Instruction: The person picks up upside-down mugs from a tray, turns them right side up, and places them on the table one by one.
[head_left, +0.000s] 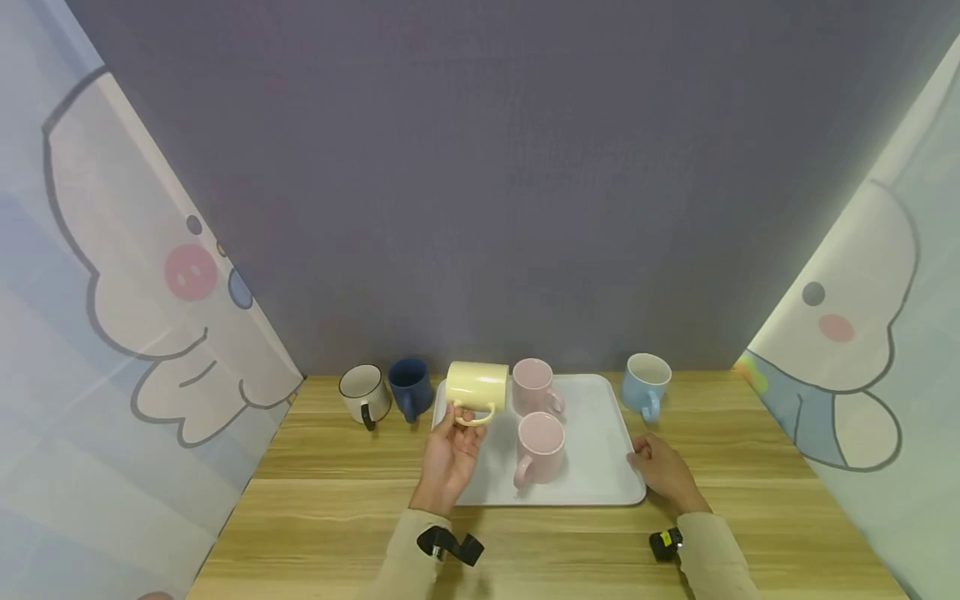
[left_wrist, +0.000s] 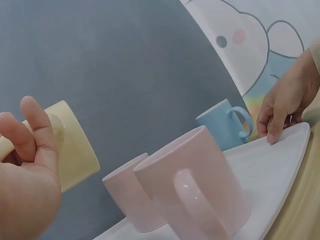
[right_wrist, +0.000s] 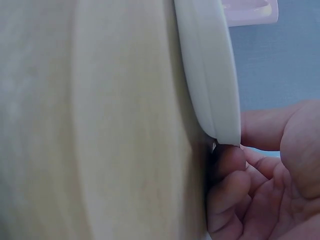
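Note:
A yellow mug [head_left: 477, 385] lies sideways in the grasp of my left hand [head_left: 448, 462], whose fingers are hooked at its handle, over the left part of a white tray [head_left: 596, 442]. The left wrist view shows the same mug [left_wrist: 77, 150] held up beside the pink ones. Two pink mugs stand upright on the tray: one at the back [head_left: 531, 385], one nearer the front [head_left: 542, 450]. At the tray's right edge is my right hand [head_left: 663, 471]. In the right wrist view its thumb lies over the rim and the curled fingers are underneath, pinching the tray [right_wrist: 217, 85].
Left of the tray stand a white mug [head_left: 362, 392] with a black handle and a dark blue mug [head_left: 410, 387]. A light blue mug [head_left: 645, 383] is at the back right. The wooden table [head_left: 330, 500] meets a grey panel [head_left: 480, 183] behind.

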